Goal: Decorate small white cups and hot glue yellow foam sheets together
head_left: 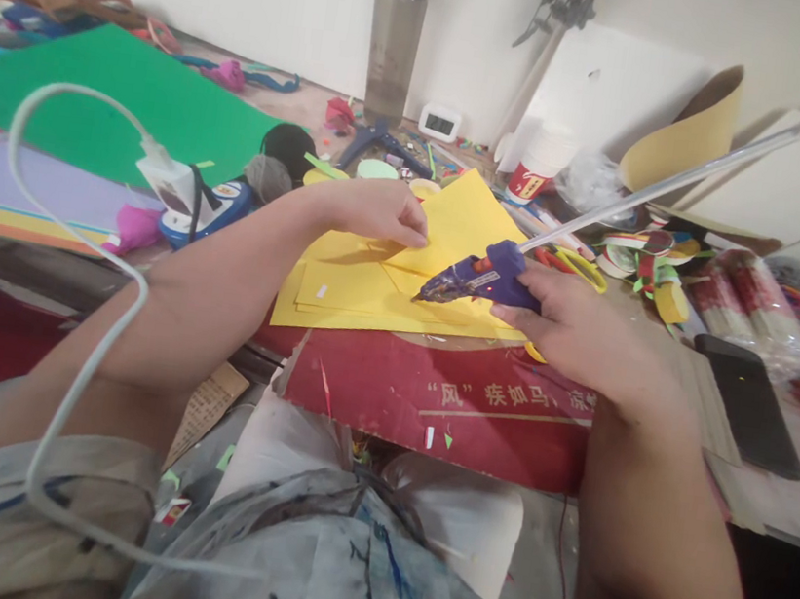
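My right hand (571, 317) is wrapped round a blue hot glue gun (473, 275), a long clear glue stick (665, 192) jutting from its back. The gun's nozzle points down and left, at or just above yellow paper (474, 216) lying on a red cardboard sheet (431, 397). Over the paper's upper part is my left hand (382, 211), fingers curled with the tips together near a raised or folded yellow piece. Whatever those fingertips pinch, if anything, is hidden. Smaller yellow rectangles (342, 292) lie on the larger sheet, with a small white scrap on top.
Green sheet (124, 96) and lilac paper (31, 192) lie left. Behind stand a grey bottle (395, 44), a small digital clock (439, 123) and a paper cup (532, 165). Yellow-handled scissors (581, 267) and a black phone (751, 405) are at right. A white cable (99, 348) crosses my left arm.
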Demonstrator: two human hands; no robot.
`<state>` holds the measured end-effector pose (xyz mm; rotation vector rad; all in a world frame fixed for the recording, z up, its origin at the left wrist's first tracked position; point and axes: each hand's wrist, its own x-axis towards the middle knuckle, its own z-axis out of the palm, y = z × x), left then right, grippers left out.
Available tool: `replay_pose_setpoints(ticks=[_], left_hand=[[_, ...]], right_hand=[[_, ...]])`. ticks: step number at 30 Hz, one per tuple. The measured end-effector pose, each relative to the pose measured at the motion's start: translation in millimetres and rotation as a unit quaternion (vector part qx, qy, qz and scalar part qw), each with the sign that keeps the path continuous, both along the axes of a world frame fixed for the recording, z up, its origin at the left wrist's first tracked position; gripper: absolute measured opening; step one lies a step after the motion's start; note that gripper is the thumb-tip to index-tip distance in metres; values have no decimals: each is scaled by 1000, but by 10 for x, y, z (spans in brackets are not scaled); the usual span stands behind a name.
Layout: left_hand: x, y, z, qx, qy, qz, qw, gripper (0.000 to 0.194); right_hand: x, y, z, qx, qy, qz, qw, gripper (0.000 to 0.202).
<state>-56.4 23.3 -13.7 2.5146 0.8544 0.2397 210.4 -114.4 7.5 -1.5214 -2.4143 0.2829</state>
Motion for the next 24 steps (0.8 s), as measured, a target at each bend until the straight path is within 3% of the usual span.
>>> replay_pose_setpoints(ticks=[8, 12, 16, 20, 24], left_hand=[[9, 7, -27, -28, -19, 17, 999, 42], [33, -11, -63, -5, -12, 25, 1000, 29], [80, -60, -94, 21, -22, -26, 999, 20], [133, -101, -127, 2, -18, -78, 997, 20], [159, -98, -164, 1, -2, -91, 996, 24]], right_hand=[[214, 28, 113, -41, 70, -60, 995, 17], [409, 67, 111, -86, 187, -53, 977, 20], [446, 98, 64, -100, 267, -49, 957, 26], [437, 84, 15, -98, 367, -73, 922, 27], [599, 15, -72, -23, 468, -127, 875, 24]])
